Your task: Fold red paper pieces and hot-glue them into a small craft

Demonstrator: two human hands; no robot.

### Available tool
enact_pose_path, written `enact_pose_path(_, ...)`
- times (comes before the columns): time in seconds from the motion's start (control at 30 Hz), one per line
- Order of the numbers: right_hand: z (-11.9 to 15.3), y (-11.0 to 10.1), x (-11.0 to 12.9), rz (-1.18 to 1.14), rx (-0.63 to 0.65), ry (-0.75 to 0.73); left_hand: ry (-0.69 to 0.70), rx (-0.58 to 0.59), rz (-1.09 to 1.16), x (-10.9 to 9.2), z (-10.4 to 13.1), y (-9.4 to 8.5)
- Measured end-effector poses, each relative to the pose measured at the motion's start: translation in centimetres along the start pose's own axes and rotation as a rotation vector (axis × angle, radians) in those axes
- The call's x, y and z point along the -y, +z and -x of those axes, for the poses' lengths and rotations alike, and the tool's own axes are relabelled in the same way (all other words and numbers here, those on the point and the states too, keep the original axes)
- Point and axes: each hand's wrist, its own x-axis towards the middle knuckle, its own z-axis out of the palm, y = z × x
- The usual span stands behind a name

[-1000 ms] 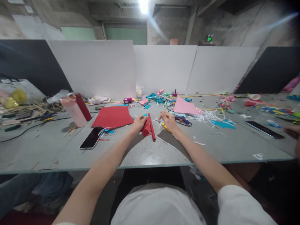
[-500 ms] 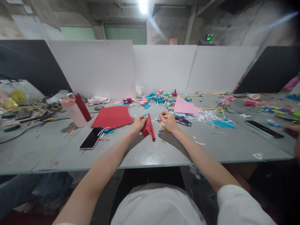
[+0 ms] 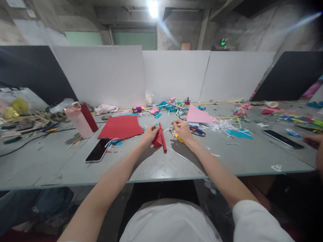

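Note:
My left hand (image 3: 150,133) is closed in a pinch at the edge of a folded piece of red paper (image 3: 157,141). A rolled red paper tube (image 3: 164,141) lies against that piece, slanting toward the table's front edge. To the right, the fingers of my right hand (image 3: 182,130) are pinched together; a bit of white shows beside them, too small to make out. Below that hand is something yellow (image 3: 180,138), partly covered. A thin white strip (image 3: 178,154) lies on the table between my forearms.
A red sheet (image 3: 120,127) and a phone (image 3: 98,150) lie left, near a pink bottle (image 3: 79,122) and a red bottle (image 3: 88,117). Right are a pink sheet (image 3: 199,115), a dark blue tool (image 3: 197,130), paper scraps and another phone (image 3: 283,138). Another person's hand (image 3: 313,139) shows far right.
The folded red paper beside my left hand has shifted and shows more of its surface against the tube. Both hands stay in nearly the same place.

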Motion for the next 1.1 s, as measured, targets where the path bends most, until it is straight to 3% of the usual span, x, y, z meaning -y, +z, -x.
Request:
enact_pose_path(0.17,-0.1,0.1,0.2,-0.133,0.09,0.059,0.305,0.12,-0.107,-1.1,1.3,0.8)
enact_pose_path(0.33,0.1,0.4,1.0,-0.364,0.171,0.129,0.356,0.218,-0.069,-1.2,1.5,1.1)
enact_pose_path(0.53,0.4,0.8,1.5,-0.406,0.176,0.085,0.37,0.359,-0.112,-1.9,2.2,0.6)
enact_pose_path(0.77,0.1,0.6,1.0,-0.441,0.215,0.212,0.423,0.353,-0.149,-2.9,2.6,0.4)
enact_pose_path(0.97,0.1,-0.3,2.1,-0.369,0.384,0.142,0.561,0.374,-0.245,-2.6,2.5,0.1)
enact_pose_path(1.1,0.3,-0.4,2.7,-0.369,0.393,0.142,0.596,0.384,-0.311,-2.3,2.5,-0.1)
